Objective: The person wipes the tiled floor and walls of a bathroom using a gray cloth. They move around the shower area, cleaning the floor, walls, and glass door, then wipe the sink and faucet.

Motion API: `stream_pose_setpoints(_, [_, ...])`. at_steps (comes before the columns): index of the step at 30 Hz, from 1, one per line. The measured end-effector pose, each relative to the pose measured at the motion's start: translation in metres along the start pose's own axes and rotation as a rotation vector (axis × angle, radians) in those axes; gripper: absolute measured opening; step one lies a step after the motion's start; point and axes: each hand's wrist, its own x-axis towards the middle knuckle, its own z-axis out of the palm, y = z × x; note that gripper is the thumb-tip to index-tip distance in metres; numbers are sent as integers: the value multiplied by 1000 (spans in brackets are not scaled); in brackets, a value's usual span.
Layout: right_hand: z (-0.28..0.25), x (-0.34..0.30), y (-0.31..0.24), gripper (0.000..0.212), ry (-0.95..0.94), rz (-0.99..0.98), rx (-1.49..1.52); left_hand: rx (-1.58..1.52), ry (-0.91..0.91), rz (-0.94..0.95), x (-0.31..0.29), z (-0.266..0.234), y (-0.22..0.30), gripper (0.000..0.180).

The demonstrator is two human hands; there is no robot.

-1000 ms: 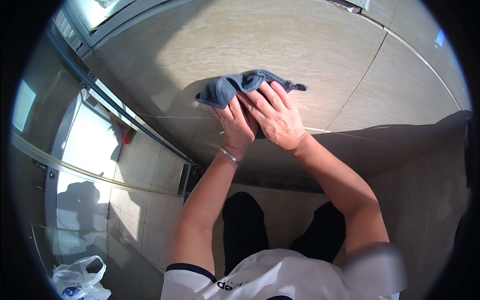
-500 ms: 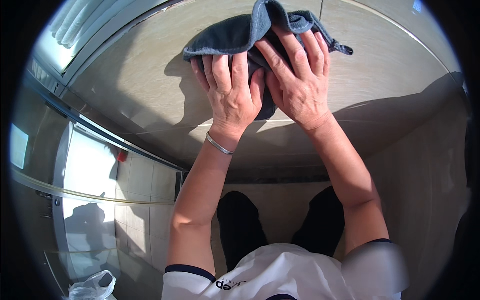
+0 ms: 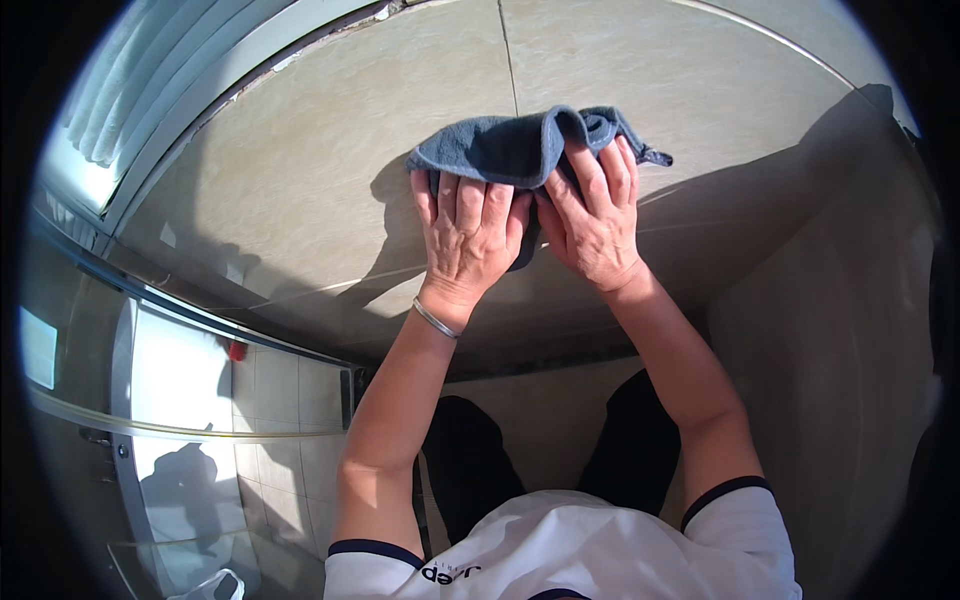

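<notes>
A dark blue-grey cloth [image 3: 490, 146] is pressed against a beige tiled wall [image 3: 320, 130], bunched into folds at its upper right, with a small loop sticking out on that side. My left hand [image 3: 468, 230] pushes on the cloth's left part, its fingertips tucked under the folded edge; a silver bangle circles the wrist. Beside it my right hand [image 3: 598, 220] presses the right part, fingers reaching up among the folds. The two thumbs nearly meet over the lower end of the cloth. Both palms face the wall, and part of the fingers is hidden by the cloth.
A window frame with a pale curtain [image 3: 125, 100] edges the wall at upper left. On the left stand a glass panel with a metal rail [image 3: 180, 430] and a white door [image 3: 180, 370]. A white plastic bag [image 3: 222, 585] lies at lower left. Shadows cross the tiles.
Both hands and the cloth appear lower in the picture, nearer to my body. The view has shifted too, showing more wall above the cloth. My grip looks the same.
</notes>
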Motion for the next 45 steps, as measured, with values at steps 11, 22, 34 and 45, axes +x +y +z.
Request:
stream_pose_setpoints(11, [15,-52,27,38,104,77,-84,52,33,18,-13,45,44,52])
stream_pose_setpoints(22, [-29,-3,69,36,203,104,-109,-28,99,73,75,40,72,43])
stream_pose_setpoints(34, [-22,-123,92,36,81,228,-165,51,-149,178,4,81,124,32])
stream_pose_setpoints(45, [-69,-24,170,37,371,125,-192,16,-8,205,132,88,156,41])
